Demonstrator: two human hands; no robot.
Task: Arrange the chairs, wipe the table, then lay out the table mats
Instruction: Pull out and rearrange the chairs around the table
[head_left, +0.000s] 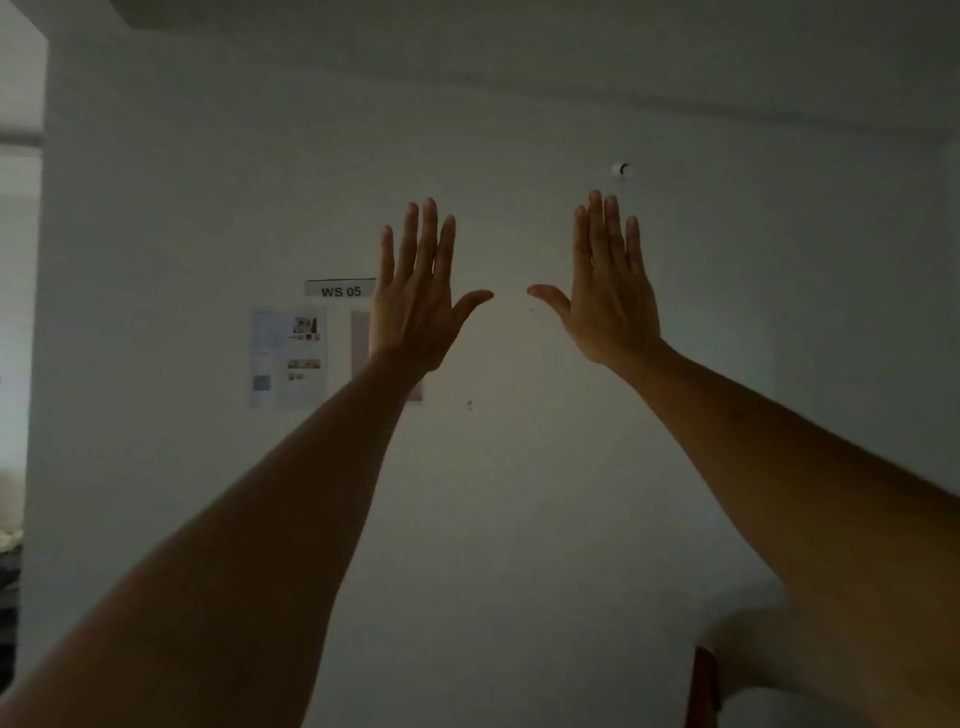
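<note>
Both arms are stretched out in front of me toward a pale wall. My left hand (415, 296) is raised with its back to me, fingers straight and spread, thumb pointing right. My right hand (608, 291) mirrors it, fingers straight, thumb pointing left. Neither hand holds or touches anything. The thumbs are a small gap apart. No table or mats are in view. A reddish-brown piece (704, 686) shows at the bottom right; it may be part of a chair.
The wall carries a sign reading "WS 05" (340, 290) and printed sheets (288, 358) below it, partly behind my left hand. A small round fitting (622, 169) sits high on the wall. A doorway opens at the far left (15, 364). The room is dim.
</note>
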